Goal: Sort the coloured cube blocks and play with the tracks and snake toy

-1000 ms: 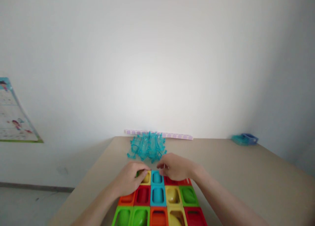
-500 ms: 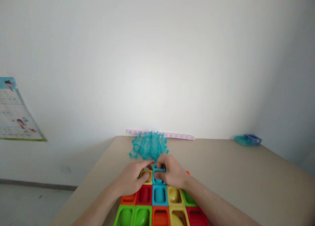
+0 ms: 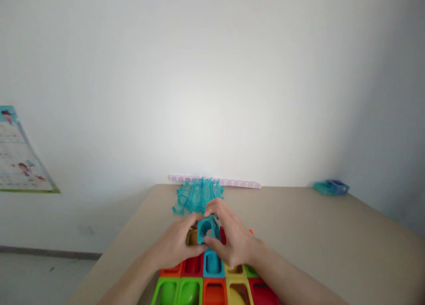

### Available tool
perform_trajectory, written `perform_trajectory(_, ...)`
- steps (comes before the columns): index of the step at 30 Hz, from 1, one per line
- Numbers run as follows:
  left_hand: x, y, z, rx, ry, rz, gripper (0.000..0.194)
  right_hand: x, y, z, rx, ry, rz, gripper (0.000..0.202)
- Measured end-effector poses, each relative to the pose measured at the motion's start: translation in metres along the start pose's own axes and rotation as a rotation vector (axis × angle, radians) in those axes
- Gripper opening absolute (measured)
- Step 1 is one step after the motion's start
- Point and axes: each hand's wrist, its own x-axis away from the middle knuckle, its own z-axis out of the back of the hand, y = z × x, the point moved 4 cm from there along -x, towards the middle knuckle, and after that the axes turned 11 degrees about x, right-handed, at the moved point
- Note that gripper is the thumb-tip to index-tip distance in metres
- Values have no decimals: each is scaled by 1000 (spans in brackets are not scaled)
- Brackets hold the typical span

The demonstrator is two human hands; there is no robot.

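Note:
Near the table's front, square plastic blocks in green, orange, red, yellow and blue form a grid point(image 3: 214, 291). Above its far row, a blue block point(image 3: 201, 234) is tilted so that its round opening faces me. My right hand point(image 3: 232, 236) grips it, thumb at the lower edge and fingers over the top. My left hand point(image 3: 177, 243) is curled at the block's left side, thumb below and fingertips against it. Behind the hands lie clear teal plastic pieces point(image 3: 199, 195).
A purple and white strip point(image 3: 232, 183) lies along the wall at the table's back edge. A dark blue basket point(image 3: 339, 187) and a teal item point(image 3: 323, 188) sit at the back right corner. A poster point(image 3: 23, 159) hangs on the left wall.
The blue block has come up out of the far row and tipped. My right hand has risen slightly with it, and my left hand has closed in beside it. The view has shifted slightly.

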Motion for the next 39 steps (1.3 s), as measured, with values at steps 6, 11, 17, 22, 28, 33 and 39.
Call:
perform_trajectory(6, 1, -10, 4, 141, 123, -33, 26, 7, 31, -8, 70, -89, -515, 12)
perform_trajectory(11, -1, -14, 5, 176, 168, -29, 26, 5, 24, -14, 34, -543, -339, 21)
perform_trajectory(17, -1, -12, 4, 157, 184, -28, 29, 15, 15, -22, 66, -644, 1, 35)
perform_trajectory(22, 0, -12, 4, 151, 157, -19, 29, 18, 23, -32, -20, -628, 14, 41)
perform_trajectory(28, 0, -12, 5, 131, 159, -17, 28, 17, 24, -31, -80, -614, -29, 46)
perform_trajectory(33, -1, -12, 5, 124, 149, -19, 27, 16, 23, -30, -71, -547, -83, 42)
perform_trajectory(39, -1, -14, 7, 105, 181, -26, 26, 13, 25, -21, -263, -410, -194, 42)
